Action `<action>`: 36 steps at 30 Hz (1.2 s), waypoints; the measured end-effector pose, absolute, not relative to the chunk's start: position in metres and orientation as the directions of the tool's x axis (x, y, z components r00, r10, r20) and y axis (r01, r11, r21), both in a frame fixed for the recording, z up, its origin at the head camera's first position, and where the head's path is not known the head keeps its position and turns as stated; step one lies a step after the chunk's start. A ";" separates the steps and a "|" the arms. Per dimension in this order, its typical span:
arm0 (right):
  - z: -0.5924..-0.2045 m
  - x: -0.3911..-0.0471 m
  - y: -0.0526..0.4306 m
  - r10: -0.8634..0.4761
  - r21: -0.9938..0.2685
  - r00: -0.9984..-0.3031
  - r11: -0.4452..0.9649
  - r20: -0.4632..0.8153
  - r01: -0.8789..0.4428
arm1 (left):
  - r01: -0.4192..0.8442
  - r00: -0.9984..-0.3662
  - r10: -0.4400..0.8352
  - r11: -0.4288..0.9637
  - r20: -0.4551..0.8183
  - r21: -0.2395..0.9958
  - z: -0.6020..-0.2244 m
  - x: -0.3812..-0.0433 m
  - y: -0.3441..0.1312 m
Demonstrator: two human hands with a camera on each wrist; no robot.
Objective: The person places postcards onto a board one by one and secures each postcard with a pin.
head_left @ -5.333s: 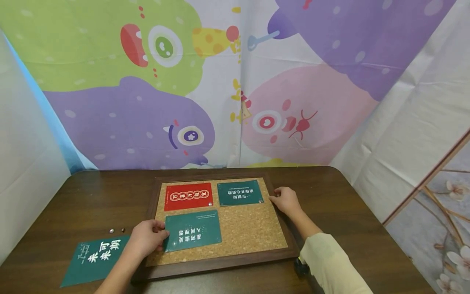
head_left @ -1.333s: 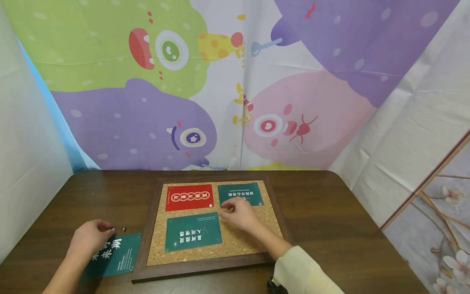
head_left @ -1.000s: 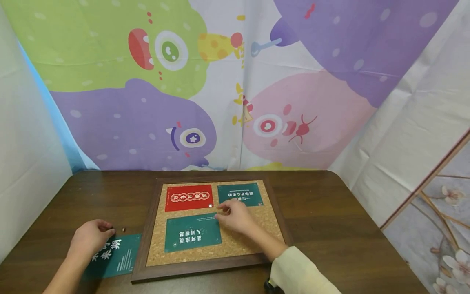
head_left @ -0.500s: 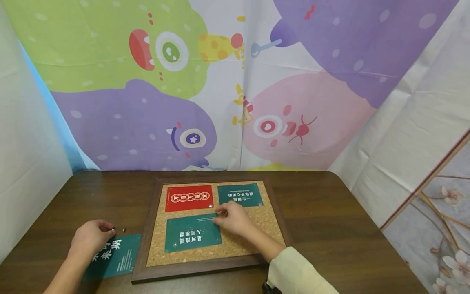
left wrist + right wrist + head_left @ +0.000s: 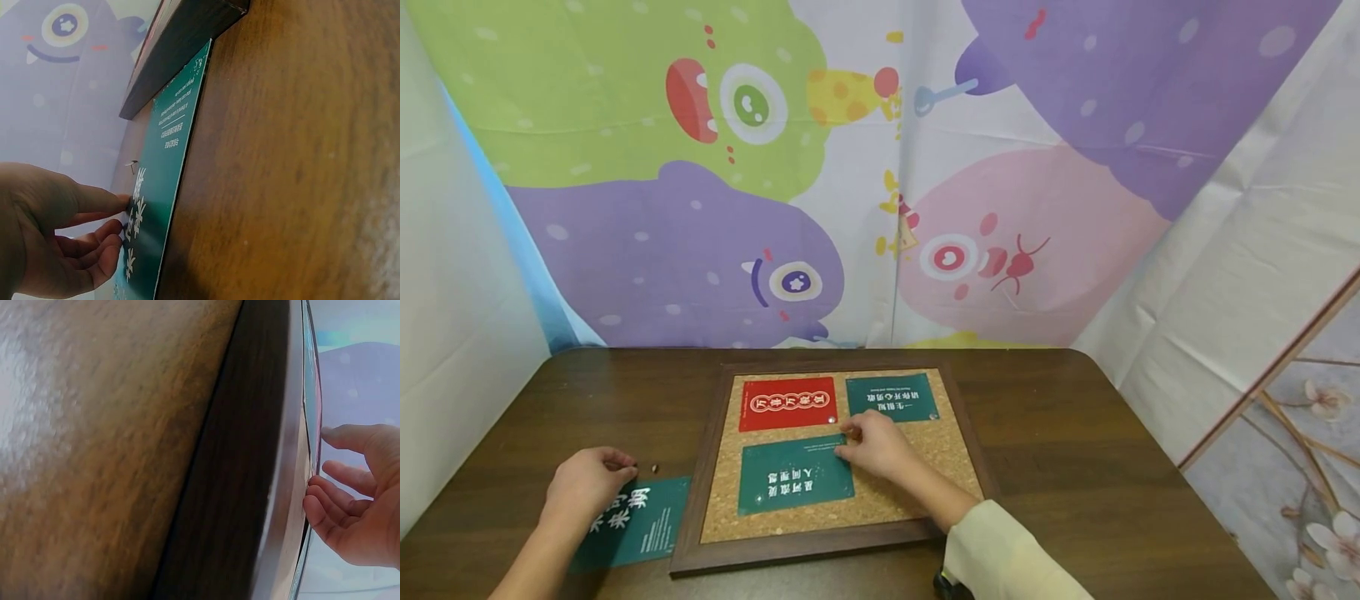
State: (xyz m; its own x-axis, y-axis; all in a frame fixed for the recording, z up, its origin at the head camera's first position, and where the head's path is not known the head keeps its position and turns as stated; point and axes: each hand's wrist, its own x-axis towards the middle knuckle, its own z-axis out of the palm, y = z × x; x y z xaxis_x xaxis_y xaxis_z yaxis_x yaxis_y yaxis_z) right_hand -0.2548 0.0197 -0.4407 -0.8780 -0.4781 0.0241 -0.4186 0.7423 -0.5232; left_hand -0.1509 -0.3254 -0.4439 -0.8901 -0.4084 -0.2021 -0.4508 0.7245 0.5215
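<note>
In the head view a framed corkboard [image 5: 917, 483] lies on the table. On it are a red card [image 5: 786, 404], a green card [image 5: 898, 398] and a larger green card [image 5: 793, 475]. My right hand [image 5: 876, 446] touches the larger green card's upper right corner. In the right wrist view that hand's thumb and fingers [image 5: 350, 475] stand apart, and no held thing shows. My left hand [image 5: 583, 487] hovers at another green card [image 5: 658, 521] on the table, its fingertips together at a small pushpin mostly hidden by them. A second pushpin [image 5: 655, 468] lies just to the right.
The brown table [image 5: 1075, 483] reaches back to a cartoon-printed cloth [image 5: 760, 250]. Pushpins show on the red card's lower right corner and the larger green card's lower left. The board's dark frame [image 5: 805, 546] stands raised above the table.
The right hand has gone from the board's right edge to the larger green card's upper right corner. The left hand has left that card for the pushpins at left. Little moved lately.
</note>
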 end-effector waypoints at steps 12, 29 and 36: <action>-0.440 -0.256 0.017 -0.501 -0.446 -0.865 0.772 0.011 -0.453 | -0.461 -0.884 -0.422 0.715 -0.201 0.525 -0.444 -0.152 -0.325; -0.437 -0.254 0.015 -0.517 -0.364 -0.856 0.800 -0.016 -0.476 | -0.447 -0.877 -0.470 0.717 -0.101 0.535 -0.443 -0.147 -0.331; -0.437 -0.254 0.015 -0.515 -0.362 -0.857 0.803 -0.022 -0.473 | -0.401 -0.893 -0.446 0.722 -0.065 0.563 -0.440 -0.146 -0.331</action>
State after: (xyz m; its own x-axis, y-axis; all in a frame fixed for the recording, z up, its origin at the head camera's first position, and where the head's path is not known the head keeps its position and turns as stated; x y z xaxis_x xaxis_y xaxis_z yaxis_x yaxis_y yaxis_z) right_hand -0.2539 0.0148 -0.4374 -0.8570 -0.5148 -0.0222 -0.4731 0.8032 -0.3619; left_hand -0.1464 -0.3311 -0.4402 -0.8929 -0.4456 -0.0650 -0.4015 0.7224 0.5630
